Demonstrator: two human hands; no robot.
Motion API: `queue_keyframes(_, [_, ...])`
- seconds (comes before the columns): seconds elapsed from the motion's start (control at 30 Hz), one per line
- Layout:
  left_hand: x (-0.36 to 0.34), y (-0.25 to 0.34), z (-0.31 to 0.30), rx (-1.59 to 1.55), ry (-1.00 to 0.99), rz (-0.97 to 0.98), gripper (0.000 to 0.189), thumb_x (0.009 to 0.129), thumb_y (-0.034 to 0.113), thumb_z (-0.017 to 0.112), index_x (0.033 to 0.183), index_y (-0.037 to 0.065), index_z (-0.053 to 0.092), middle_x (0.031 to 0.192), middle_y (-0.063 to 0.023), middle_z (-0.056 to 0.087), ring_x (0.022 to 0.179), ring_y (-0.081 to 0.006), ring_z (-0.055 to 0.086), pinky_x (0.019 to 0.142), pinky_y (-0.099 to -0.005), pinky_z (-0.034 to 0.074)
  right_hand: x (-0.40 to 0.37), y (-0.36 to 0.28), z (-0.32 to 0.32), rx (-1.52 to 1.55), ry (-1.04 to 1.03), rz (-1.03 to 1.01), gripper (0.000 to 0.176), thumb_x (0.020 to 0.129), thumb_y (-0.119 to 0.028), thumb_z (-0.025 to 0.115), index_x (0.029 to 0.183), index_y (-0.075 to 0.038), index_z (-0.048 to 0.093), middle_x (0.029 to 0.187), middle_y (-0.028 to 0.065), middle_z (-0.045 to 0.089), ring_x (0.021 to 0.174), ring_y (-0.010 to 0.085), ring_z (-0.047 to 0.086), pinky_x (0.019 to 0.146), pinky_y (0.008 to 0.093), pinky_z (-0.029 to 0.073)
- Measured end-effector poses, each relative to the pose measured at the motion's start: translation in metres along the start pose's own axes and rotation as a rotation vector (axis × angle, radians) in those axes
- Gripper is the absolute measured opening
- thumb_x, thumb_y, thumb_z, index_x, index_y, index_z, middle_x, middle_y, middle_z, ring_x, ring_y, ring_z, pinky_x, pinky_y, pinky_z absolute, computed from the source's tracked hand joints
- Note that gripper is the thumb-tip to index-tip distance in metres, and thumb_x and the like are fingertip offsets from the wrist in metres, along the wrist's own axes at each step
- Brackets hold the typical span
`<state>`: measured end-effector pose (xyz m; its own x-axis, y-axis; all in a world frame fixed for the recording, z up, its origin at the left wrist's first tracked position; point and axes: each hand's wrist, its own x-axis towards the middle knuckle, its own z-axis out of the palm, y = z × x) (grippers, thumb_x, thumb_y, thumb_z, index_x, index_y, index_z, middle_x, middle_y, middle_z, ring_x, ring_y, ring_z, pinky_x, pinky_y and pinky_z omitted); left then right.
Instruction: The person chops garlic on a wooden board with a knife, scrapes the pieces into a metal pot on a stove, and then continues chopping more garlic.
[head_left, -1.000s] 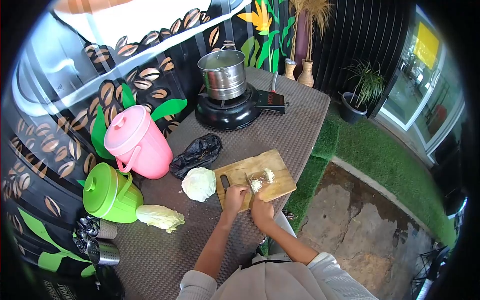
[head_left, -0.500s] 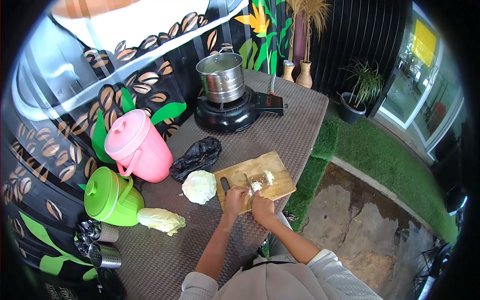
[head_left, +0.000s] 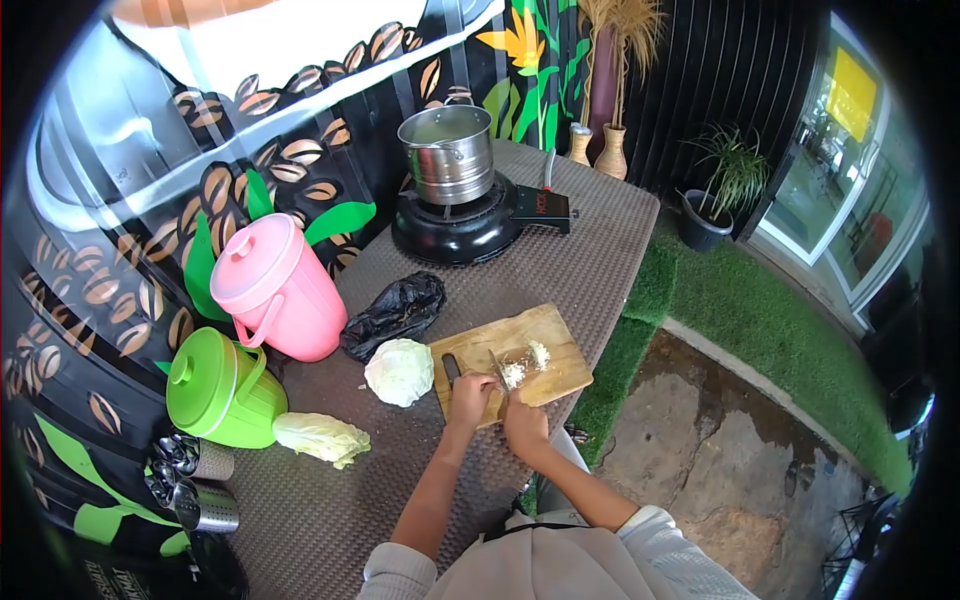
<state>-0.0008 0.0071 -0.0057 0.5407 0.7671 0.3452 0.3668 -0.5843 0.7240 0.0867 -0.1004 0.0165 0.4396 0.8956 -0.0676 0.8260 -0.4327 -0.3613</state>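
Observation:
A wooden cutting board [head_left: 545,322] with a dark handle slot lies near the table's edge. My right hand [head_left: 526,422] is closed around a knife [head_left: 496,361], whose blade rests over the board. Small white chopped pieces [head_left: 513,376] lie beside the blade, and a second little heap [head_left: 540,353] is further right on the board. Over the board's near left part, my left hand [head_left: 472,398] is closed with its fingertips pinched close to the knife; what they hold is too small to name. A round pale cabbage [head_left: 399,372] sits just left of the board.
A black plastic bag [head_left: 395,315] lies behind the cabbage. A steel pot [head_left: 448,160] stands on a black gas stove [head_left: 455,230] at the back. To the left are a pink lidded bucket [head_left: 290,300], a green one [head_left: 225,395], a napa cabbage [head_left: 322,439] and a utensil holder [head_left: 207,508].
My right hand has moved slightly toward me with the knife, to the board's near edge. The left hand stays almost in place. The view has shifted a little.

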Motion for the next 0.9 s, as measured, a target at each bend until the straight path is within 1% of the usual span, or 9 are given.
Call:
queue_keyframes(0.17, [-0.002, 0.007, -0.004, -0.055, 0.011, -0.001, 0.010, 0.075, 0.002, 0.068, 0.084, -0.001, 0.071, 0.079, -0.0196, 0.066, 0.074, -0.0324, 0.064, 0.067, -0.0358, 0.050, -0.001, 0.001, -0.015, -0.069, -0.056, -0.081, 0.027, 0.086, -0.016, 0.051, 0.103, 0.005, 0.047, 0.072, 0.0192, 0.066, 0.070, 0.0335, 0.068, 0.061, 0.0407, 0.055])
queue_keyframes(0.27, [0.000, 0.015, -0.008, -0.022, -0.019, -0.037, 0.010, 0.075, 0.002, 0.068, 0.084, -0.001, 0.071, 0.080, -0.0198, 0.066, 0.075, -0.0321, 0.065, 0.068, -0.0355, 0.050, -0.008, -0.007, 0.001, -0.211, 0.011, -0.050, 0.019, 0.086, -0.014, 0.051, 0.099, 0.000, 0.049, 0.075, 0.0166, 0.067, 0.071, 0.0285, 0.069, 0.060, 0.0362, 0.056])
queue_keyframes(0.37, [0.000, 0.009, -0.007, -0.052, -0.029, -0.034, 0.013, 0.072, 0.001, 0.069, 0.085, 0.001, 0.072, 0.083, -0.0168, 0.068, 0.075, -0.0294, 0.065, 0.068, -0.0341, 0.051, 0.010, -0.004, 0.002, -0.165, 0.003, -0.089, 0.021, 0.086, -0.015, 0.052, 0.100, 0.000, 0.050, 0.073, 0.0148, 0.067, 0.068, 0.0271, 0.069, 0.057, 0.0342, 0.055])
queue_keyframes(0.5, [-0.006, -0.009, 0.005, -0.156, 0.028, -0.064, 0.012, 0.074, -0.001, 0.068, 0.086, -0.001, 0.071, 0.087, -0.0172, 0.069, 0.077, -0.0278, 0.067, 0.070, -0.0328, 0.052, 0.007, 0.002, -0.011, -0.227, 0.032, -0.218, 0.020, 0.086, -0.015, 0.052, 0.099, 0.000, 0.050, 0.071, 0.0136, 0.067, 0.064, 0.0262, 0.069, 0.055, 0.0350, 0.055])
queue_keyframes(0.6, [-0.011, 0.000, 0.003, -0.077, 0.086, 0.066, 0.012, 0.076, -0.003, 0.067, 0.088, -0.005, 0.069, 0.090, -0.0183, 0.068, 0.078, -0.0256, 0.068, 0.071, -0.0310, 0.054, -0.005, -0.002, 0.006, -0.197, 0.016, -0.102, 0.026, 0.083, -0.014, 0.054, 0.103, 0.003, 0.049, 0.071, 0.0158, 0.067, 0.064, 0.0274, 0.069, 0.056, 0.0357, 0.055])
queue_keyframes(0.67, [-0.009, 0.006, 0.003, -0.268, 0.061, -0.152, 0.012, 0.078, -0.005, 0.066, 0.089, -0.007, 0.067, 0.090, -0.0192, 0.068, 0.080, -0.0253, 0.068, 0.071, -0.0302, 0.054, -0.003, -0.006, 0.014, -0.162, 0.064, -0.034, 0.022, 0.086, -0.016, 0.052, 0.099, 0.001, 0.050, 0.071, 0.0142, 0.067, 0.067, 0.0281, 0.069, 0.059, 0.0364, 0.056])
queue_keyframes(0.7, [-0.010, 0.003, 0.005, -0.268, 0.060, -0.153, 0.012, 0.078, -0.005, 0.066, 0.089, -0.007, 0.067, 0.090, -0.0192, 0.068, 0.080, -0.0253, 0.068, 0.071, -0.0302, 0.054, 0.001, -0.004, 0.011, -0.162, 0.063, -0.032, 0.022, 0.086, -0.016, 0.052, 0.099, 0.001, 0.050, 0.071, 0.0142, 0.067, 0.067, 0.0281, 0.069, 0.059, 0.0364, 0.056])
queue_keyframes(0.77, [-0.011, -0.006, 0.010, -0.268, 0.129, -0.112, 0.010, 0.077, -0.001, 0.065, 0.085, -0.004, 0.068, 0.087, -0.0157, 0.068, 0.080, -0.0321, 0.066, 0.073, -0.0352, 0.052, 0.013, 0.001, -0.002, -0.103, 0.039, -0.120, 0.023, 0.086, -0.016, 0.052, 0.100, 0.002, 0.050, 0.070, 0.0146, 0.067, 0.067, 0.0290, 0.069, 0.059, 0.0363, 0.056])
queue_keyframes(0.9, [-0.013, 0.004, 0.008, -0.136, 0.140, -0.092, 0.009, 0.076, 0.001, 0.065, 0.084, -0.003, 0.069, 0.087, -0.0148, 0.068, 0.081, -0.0318, 0.064, 0.074, -0.0355, 0.051, 0.001, 0.002, -0.012, -0.054, 0.029, -0.154, 0.022, 0.086, -0.013, 0.052, 0.101, 0.001, 0.048, 0.070, 0.0167, 0.067, 0.065, 0.0326, 0.068, 0.057, 0.0404, 0.055])
